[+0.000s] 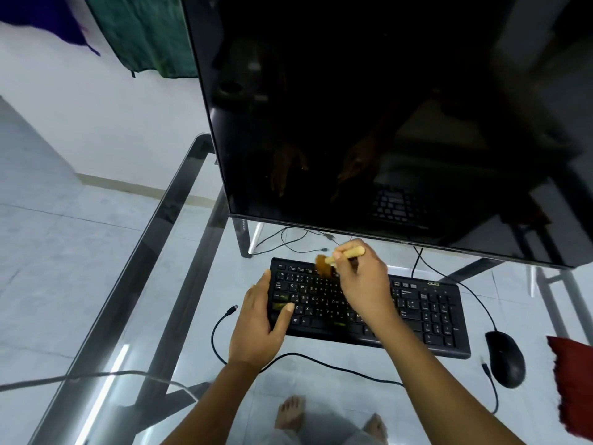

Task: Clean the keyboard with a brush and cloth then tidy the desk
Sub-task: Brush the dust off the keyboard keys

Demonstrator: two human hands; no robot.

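Note:
A black keyboard (430,313) lies on the glass desk (179,239) below the monitor. My right hand (362,281) is closed around a wooden-handled brush (348,252); its brown bristles (322,266) touch the upper-left rows of keys. My left hand (256,326) rests on the keyboard's left end, thumb lying on the keys and fingers along the edge. A red cloth (574,380) lies at the right edge of the desk.
A large dark monitor (385,123) stands right behind the keyboard. A black mouse (505,359) sits right of the keyboard. A loose black cable (221,319) curls at the keyboard's left, and a grey cable (96,375) crosses the near left. My feet show through the glass.

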